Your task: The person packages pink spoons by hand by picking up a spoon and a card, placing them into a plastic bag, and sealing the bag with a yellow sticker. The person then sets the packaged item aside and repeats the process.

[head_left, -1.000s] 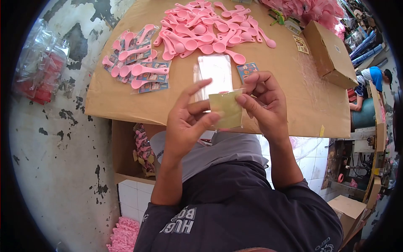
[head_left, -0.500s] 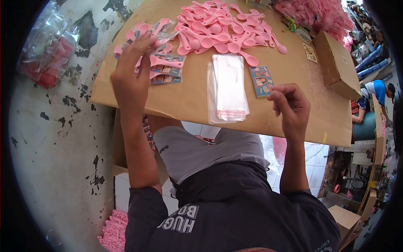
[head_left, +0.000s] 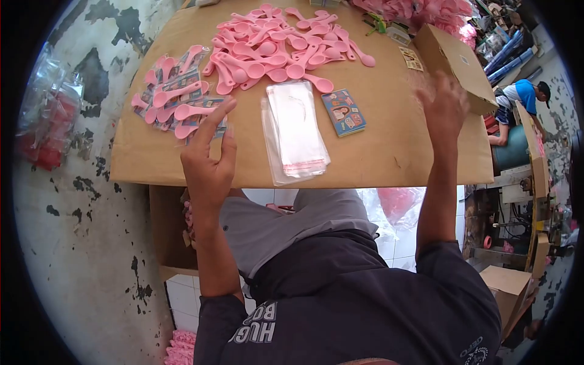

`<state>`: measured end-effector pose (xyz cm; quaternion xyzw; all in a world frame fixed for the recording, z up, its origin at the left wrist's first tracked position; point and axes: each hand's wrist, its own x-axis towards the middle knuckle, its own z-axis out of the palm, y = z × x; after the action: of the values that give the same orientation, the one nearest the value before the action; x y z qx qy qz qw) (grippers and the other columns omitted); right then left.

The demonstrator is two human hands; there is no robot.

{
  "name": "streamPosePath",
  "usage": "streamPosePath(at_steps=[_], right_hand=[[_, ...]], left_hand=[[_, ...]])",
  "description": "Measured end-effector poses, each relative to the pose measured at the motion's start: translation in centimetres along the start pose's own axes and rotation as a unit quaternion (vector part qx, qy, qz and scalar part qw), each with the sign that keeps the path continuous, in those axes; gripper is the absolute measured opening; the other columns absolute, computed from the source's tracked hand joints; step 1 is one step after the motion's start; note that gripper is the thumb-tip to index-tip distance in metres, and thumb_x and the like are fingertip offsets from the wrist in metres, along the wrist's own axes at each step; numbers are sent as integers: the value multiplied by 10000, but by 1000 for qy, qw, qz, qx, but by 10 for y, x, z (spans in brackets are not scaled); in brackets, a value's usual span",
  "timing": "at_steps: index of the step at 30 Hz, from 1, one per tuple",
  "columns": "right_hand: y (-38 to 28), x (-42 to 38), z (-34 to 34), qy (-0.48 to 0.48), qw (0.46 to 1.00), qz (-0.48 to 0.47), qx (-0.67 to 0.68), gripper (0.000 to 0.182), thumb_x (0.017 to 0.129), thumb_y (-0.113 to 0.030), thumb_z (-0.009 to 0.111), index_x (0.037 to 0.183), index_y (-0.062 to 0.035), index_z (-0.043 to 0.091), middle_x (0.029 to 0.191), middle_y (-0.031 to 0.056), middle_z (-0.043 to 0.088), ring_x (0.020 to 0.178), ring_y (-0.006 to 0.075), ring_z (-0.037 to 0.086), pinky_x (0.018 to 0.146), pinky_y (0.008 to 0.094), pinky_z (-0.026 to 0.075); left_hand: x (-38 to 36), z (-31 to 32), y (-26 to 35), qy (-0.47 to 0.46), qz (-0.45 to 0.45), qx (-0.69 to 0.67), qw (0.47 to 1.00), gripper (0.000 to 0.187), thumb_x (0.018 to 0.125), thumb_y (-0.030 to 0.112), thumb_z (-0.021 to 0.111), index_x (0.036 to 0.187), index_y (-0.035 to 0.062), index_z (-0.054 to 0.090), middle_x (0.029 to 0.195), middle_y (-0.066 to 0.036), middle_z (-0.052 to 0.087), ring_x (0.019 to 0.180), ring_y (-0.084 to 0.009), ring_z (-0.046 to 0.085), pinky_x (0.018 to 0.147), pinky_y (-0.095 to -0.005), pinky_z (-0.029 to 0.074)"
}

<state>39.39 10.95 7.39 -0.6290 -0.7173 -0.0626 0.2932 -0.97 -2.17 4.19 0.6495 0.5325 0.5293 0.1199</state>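
My left hand (head_left: 210,161) is open and holds nothing, its thumb and index finger apart. It hovers at the near edge of several pink spoons in clear bags with printed cards, among them a bagged spoon (head_left: 179,94). My right hand (head_left: 444,109) is raised over the right side of the table, close to an open cardboard box; its fingers are smeared by motion. Between the hands lie a stack of clear plastic bags (head_left: 298,128) and a stack of blue printed cards (head_left: 343,113). Behind them is a heap of loose pink spoons (head_left: 267,48).
The open cardboard box (head_left: 456,67) stands at the table's right edge, with a small yellowish card (head_left: 411,59) beside it. More pink items (head_left: 420,15) are piled at the back right. A person (head_left: 520,100) bends at the far right. Clear bags (head_left: 48,109) hang on the left wall.
My left hand has let go of a bagged spoon at the left pile and drawn back toward me. My right hand has moved away from the cards, up and right. The view has shifted.
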Motion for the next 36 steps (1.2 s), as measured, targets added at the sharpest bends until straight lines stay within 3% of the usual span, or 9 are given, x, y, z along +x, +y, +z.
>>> streamPosePath(at_steps=[2,5,7,9,19,28,32,34,36], right_hand=[[-12,-4,-4,194,980,-50,-4,342,973,-250,673,1245,-44,662,1187,171,699,1124,375,633,1014,465,457],[-53,-29,3,134,985,-99,54,216,909,-93,700,1123,-60,703,1169,134,700,1111,333,626,1001,418,461],[-83,-51,28,-8,969,-81,235,206,890,-56,695,1095,-62,704,1178,132,691,1134,325,597,989,417,468],[-112,-64,43,-72,950,-162,257,245,887,-97,715,1130,-80,708,1229,120,678,1179,312,575,997,424,465],[-143,-73,61,-98,937,-303,140,310,946,-255,666,1198,-77,693,1280,56,664,1195,245,566,1054,422,389],[-96,-98,-3,-221,918,-289,159,195,951,-231,675,1071,-86,725,1155,34,706,1110,222,628,1035,413,397],[-51,-98,-22,-202,947,-211,134,170,932,-212,701,1026,-75,737,1085,71,731,1107,241,640,1027,421,413],[-33,-94,-32,-94,989,-113,-18,199,933,-206,711,1052,-48,730,1067,98,738,1089,281,654,1008,426,445],[-28,-91,-39,-56,995,-76,29,203,940,-186,708,1073,-34,725,1054,113,739,1037,283,679,943,415,485]], left_hand=[[-3,2,0,10,-20,7,1000,399,926,-15,591,1316,37,663,1307,-140,689,1212,-275,656,1000,-388,507],[-9,13,10,-40,-67,20,997,358,930,42,635,1285,33,680,1252,-144,702,1135,-292,656,968,-392,504],[-7,30,9,-108,81,92,987,334,922,139,697,1238,31,699,1230,-140,697,1094,-300,625,964,-404,486],[-11,43,15,-139,82,96,982,351,910,157,708,1239,35,700,1256,-140,688,1109,-315,611,980,-415,475],[-24,54,18,-152,65,150,975,342,902,220,720,1196,45,719,1316,-104,662,1097,-305,580,992,-428,454],[-27,55,11,-132,66,121,982,291,909,193,708,1161,49,730,1315,-99,668,1100,-307,584,995,-424,453],[-29,55,9,-128,71,114,983,287,893,151,720,1158,41,729,1315,-115,666,1111,-313,588,996,-425,466],[-29,55,9,-124,79,111,983,293,888,130,718,1165,35,722,1312,-120,659,1101,-308,589,987,-427,472],[-29,56,9,-117,85,111,983,299,883,108,717,1171,30,715,1308,-126,652,1091,-302,591,979,-429,477]])
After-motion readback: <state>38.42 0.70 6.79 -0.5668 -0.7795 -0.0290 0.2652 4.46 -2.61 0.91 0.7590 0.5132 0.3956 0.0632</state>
